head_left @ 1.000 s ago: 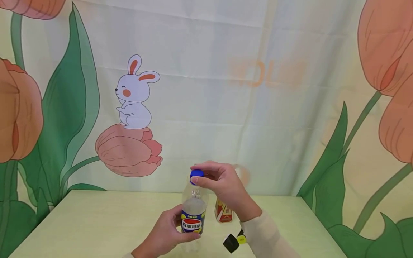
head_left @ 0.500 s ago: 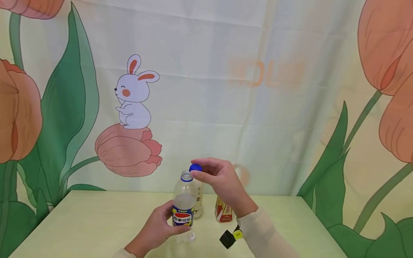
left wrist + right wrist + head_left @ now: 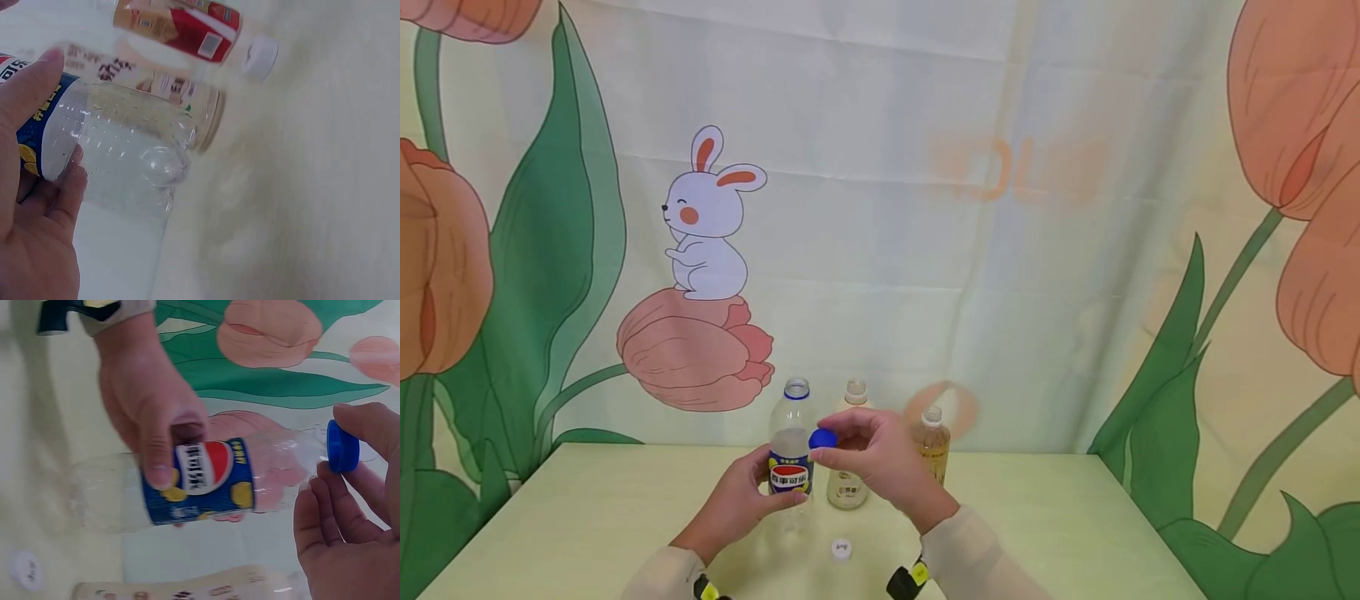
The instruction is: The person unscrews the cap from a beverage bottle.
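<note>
My left hand [image 3: 737, 500] grips a clear plastic soda bottle [image 3: 791, 472] around its blue label, thumb across the front. The bottle stands upright and its mouth, ringed in blue, is uncapped. Between thumb and fingertips my right hand [image 3: 880, 458] pinches a blue bottle cap [image 3: 823, 439], just right of the bottle's shoulder. In the right wrist view the hollow side of the blue cap [image 3: 343, 447] faces the bottle. The left wrist view shows the soda bottle's clear knobbed base [image 3: 162, 165] below the left hand.
Behind the right hand stand an uncapped pale-labelled bottle [image 3: 847, 492] and an uncapped bottle of amber look [image 3: 933, 446]. A white cap [image 3: 841, 549] lies on the table [image 3: 1045, 533] in front. A printed curtain [image 3: 880, 250] hangs behind the table.
The blue cap has come off the soda bottle in my right hand. My left hand has moved the bottle leftward, and the right hand followed left and down, uncovering the bottles behind.
</note>
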Available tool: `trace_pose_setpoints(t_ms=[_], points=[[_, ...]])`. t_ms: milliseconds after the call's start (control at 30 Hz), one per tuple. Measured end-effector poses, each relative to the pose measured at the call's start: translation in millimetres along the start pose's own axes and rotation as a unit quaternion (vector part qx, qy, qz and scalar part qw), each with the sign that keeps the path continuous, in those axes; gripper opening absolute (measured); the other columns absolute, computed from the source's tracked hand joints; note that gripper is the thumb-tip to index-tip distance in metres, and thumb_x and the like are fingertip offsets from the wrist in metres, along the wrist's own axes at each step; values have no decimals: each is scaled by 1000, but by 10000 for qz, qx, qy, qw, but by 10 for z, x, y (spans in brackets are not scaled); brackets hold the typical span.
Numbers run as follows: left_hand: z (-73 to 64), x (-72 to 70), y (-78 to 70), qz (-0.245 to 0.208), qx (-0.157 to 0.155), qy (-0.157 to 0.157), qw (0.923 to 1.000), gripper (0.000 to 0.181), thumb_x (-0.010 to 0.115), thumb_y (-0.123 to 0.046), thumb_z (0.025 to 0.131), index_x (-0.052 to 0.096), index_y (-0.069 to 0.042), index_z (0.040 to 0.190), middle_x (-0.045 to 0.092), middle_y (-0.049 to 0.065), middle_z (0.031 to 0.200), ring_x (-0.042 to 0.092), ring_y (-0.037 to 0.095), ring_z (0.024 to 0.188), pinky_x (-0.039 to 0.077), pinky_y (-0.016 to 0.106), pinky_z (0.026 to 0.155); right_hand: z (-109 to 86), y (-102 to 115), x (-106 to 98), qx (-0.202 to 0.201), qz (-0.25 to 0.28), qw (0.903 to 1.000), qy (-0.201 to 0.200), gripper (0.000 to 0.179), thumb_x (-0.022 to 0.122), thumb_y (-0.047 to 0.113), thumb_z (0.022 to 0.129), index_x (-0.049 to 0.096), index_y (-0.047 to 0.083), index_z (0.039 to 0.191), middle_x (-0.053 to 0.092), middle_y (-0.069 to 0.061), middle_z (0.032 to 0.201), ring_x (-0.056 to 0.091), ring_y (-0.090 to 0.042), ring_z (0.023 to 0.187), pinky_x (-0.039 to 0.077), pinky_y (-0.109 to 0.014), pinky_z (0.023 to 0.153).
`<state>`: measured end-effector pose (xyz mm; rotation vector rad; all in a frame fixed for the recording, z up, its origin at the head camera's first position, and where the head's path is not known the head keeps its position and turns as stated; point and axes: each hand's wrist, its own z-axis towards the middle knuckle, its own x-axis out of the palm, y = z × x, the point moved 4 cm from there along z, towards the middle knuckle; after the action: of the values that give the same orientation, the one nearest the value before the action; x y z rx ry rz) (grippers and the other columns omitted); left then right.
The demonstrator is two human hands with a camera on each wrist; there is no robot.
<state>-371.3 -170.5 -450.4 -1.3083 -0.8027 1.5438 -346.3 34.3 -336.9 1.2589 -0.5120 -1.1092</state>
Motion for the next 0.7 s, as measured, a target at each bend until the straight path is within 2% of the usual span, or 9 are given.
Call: trace_pose_setpoints(t_ms=[167, 400, 700], points=[[132, -80, 101, 19, -39, -6, 10000, 76, 90, -28, 79, 53, -12, 144, 67, 9, 136, 64, 31, 126, 49, 53, 113, 23, -240, 175, 2, -106, 9998, 191, 29, 83, 8, 85, 75, 0, 112, 75, -17, 102, 68, -11, 81, 60, -19, 76], [249, -150, 158, 176, -132, -2, 9998, 78, 84, -21, 86, 43, -8, 151, 58, 18, 146, 57, 40, 134, 45, 56, 114, 34, -641, 420, 260, -424, 9983, 302, 25, 87, 13, 83, 78, 7, 106, 76, -2, 91, 67, -7, 76, 59, -18, 71], [360, -185, 225, 262, -276, -73, 9992, 84, 88, -27, 81, 43, -10, 150, 58, 18, 146, 58, 40, 134, 46, 56, 114, 22, -1012, 729, 750, -762, 9927, 565, 26, 87, 16, 82, 78, 7, 105, 74, 7, 85, 64, -3, 73, 56, -16, 69]])
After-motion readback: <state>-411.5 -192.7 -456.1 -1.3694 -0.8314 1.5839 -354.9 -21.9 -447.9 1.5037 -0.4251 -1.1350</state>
